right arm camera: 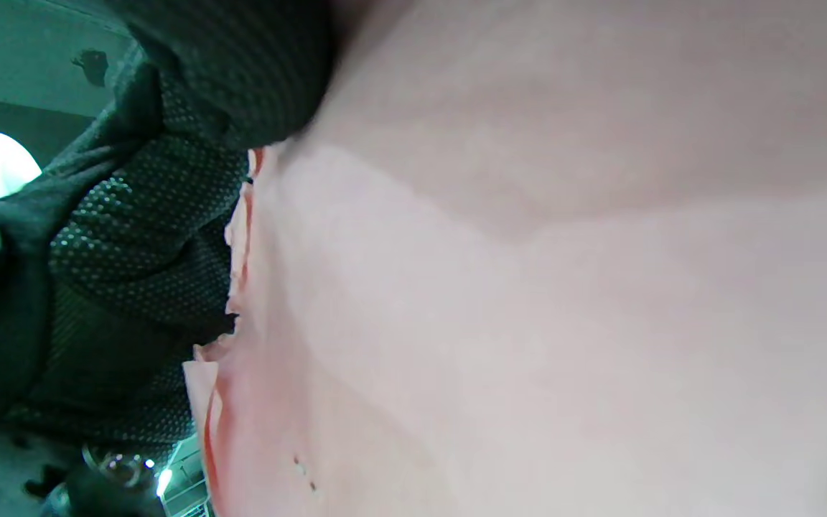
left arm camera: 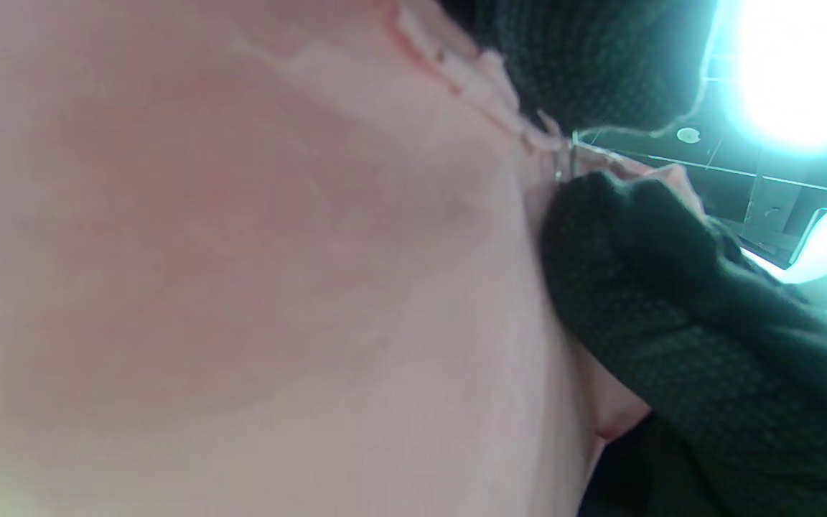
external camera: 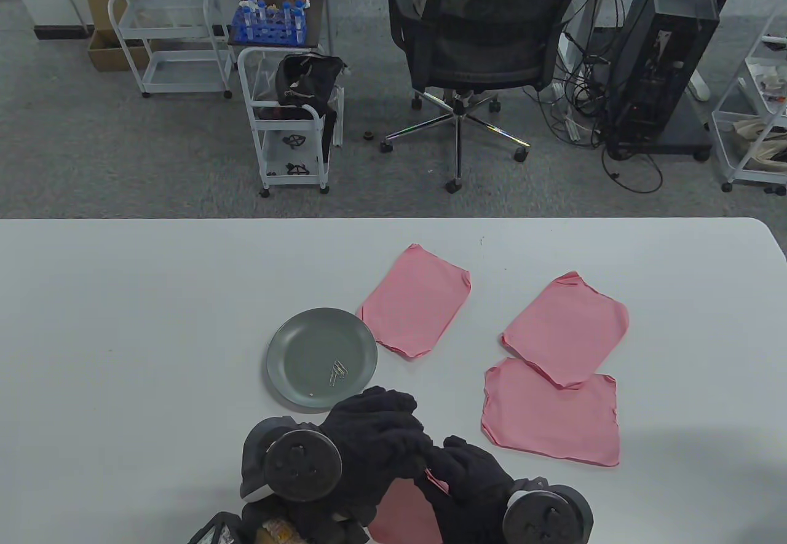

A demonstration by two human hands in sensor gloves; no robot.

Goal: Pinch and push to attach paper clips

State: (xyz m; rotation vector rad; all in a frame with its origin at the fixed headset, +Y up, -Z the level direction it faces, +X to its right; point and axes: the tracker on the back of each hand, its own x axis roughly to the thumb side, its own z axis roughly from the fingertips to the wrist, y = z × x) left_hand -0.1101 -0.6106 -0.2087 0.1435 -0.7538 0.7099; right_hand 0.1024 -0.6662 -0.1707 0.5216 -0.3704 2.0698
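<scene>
Both hands (external camera: 424, 458) pinching pink stack's (external camera: 403, 513) edge

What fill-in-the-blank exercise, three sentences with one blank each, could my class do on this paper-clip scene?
1. The spare paper clips lie on a grey ____.
2. Both hands, left hand and right hand, grip a stack of paper coloured ____.
3. The number of pink stacks lying untouched farther up the table is ____.

Missing words: plate; pink; three
</scene>
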